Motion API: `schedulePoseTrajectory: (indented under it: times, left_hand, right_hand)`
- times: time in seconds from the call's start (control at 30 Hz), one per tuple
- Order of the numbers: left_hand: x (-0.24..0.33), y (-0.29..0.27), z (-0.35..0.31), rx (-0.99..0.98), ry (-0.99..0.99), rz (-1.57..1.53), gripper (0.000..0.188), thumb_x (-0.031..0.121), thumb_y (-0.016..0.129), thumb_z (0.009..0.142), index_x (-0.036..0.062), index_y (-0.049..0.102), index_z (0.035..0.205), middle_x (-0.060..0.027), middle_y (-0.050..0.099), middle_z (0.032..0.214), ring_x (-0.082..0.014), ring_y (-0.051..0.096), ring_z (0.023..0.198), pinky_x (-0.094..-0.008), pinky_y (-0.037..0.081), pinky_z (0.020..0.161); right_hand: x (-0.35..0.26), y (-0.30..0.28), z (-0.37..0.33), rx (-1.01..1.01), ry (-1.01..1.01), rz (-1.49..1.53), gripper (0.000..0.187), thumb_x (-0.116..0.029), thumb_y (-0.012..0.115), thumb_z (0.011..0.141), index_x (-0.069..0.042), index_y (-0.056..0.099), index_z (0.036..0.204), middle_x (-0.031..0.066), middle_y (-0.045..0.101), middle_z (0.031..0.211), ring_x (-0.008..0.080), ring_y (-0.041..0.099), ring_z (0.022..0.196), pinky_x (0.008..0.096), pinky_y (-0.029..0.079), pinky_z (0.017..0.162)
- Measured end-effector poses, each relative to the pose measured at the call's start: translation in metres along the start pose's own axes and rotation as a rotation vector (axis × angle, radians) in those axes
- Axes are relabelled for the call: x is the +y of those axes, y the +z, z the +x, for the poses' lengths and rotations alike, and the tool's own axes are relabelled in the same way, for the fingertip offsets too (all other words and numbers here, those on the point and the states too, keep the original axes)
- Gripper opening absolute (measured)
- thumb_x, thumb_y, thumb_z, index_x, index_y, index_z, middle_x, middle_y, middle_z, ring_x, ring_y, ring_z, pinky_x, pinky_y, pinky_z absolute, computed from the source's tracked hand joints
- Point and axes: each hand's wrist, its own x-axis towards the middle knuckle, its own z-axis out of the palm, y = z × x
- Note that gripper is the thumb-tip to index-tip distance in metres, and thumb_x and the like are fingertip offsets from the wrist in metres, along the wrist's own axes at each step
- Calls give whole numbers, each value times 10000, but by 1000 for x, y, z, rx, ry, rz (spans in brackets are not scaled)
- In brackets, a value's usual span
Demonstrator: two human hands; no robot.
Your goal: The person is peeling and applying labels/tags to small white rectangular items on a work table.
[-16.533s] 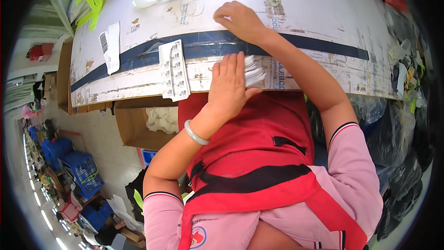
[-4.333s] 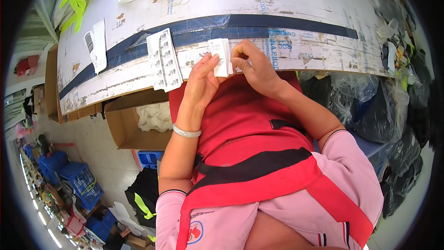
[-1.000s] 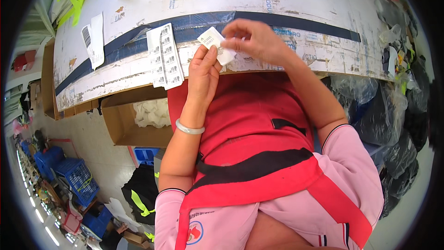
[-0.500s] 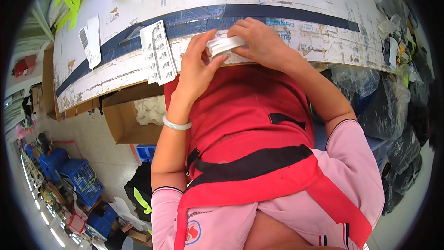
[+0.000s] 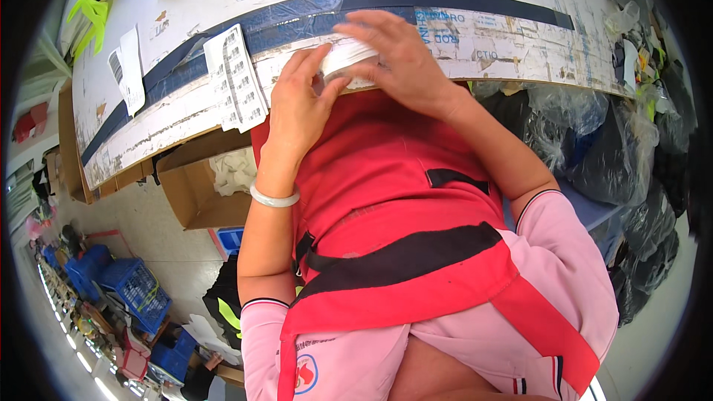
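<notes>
White label stack [image 5: 344, 56] looks layered and slightly fanned, perhaps a little curved.

The single head view sits on the person's head, a little left of centre, looking steeply down and forward over the near edge of the worktop [image 5: 531, 59]. It is close: the red apron [image 5: 386, 156] fills the middle below that edge, while the left hand [image 5: 301, 96] and right hand [image 5: 405, 59] show above. Its fisheye bows the edge, taking in both near corners and the floor [image 5: 174, 230] beyond the left one, where rim detail seems too small to read.
</notes>
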Motion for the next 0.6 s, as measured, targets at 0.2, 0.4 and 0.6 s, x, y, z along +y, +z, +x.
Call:
schedulePoseTrajectory:
  times: [0.2, 0.4, 0.6]
  left_hand:
    - [-2, 2, -2, 48, -8, -24, 402, 60, 742, 769, 20, 619, 1149, -96, 609, 942, -176, 544, 704, -286, 474, 670]
    - [-2, 2, -4, 11, 5, -5, 349, 81, 719, 787, 19, 632, 1119, -99, 610, 978, -217, 563, 707, -320, 485, 673]
    - [1, 4, -4, 11, -5, 8, 347, 86, 717, 792, 14, 631, 1121, -105, 615, 995, -222, 572, 716, -323, 490, 671]
  right_hand:
    - [-15, 12, -18, -35, -130, -371, 492, -368, 651, 846, -217, 531, 1298, 44, 441, 1393, 258, 387, 1296, 394, 320, 1071]
    - [-8, -3, -3, -3, 272, 695, 478, -369, 448, 1007, -84, 442, 1391, 67, 410, 1435, 201, 333, 1346, 338, 248, 1120]
    - [-5, 15, 11, 213, 423, 1159, 642, -492, 422, 989, -27, 360, 1426, 149, 418, 1404, 212, 350, 1317, 307, 243, 1106]
